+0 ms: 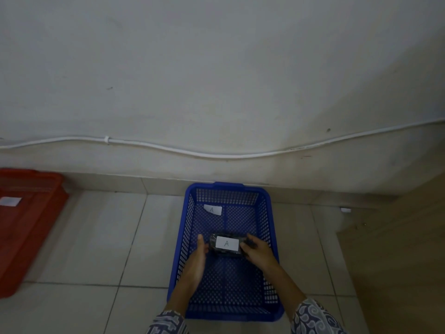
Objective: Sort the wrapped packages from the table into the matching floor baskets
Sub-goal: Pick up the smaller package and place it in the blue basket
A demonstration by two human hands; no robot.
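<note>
A blue perforated basket (272,237) stands on the tiled floor by the wall, with a white "A" label (212,209) lying on its bottom at the far end. Inside it, a dark plastic-wrapped package (218,253) bearing a white "A" label is low over the basket's bottom. My right hand (257,251) grips the package's right end. At its left end my left hand (198,257) is flat and upright with the fingers straight; whether it touches the wrap I cannot tell. Both forearms reach down into the basket.
A red basket (26,222) with a white label inside stands at the far left on the floor. A white cable (216,154) runs along the wall. A brown wooden surface (397,249) fills the right side.
</note>
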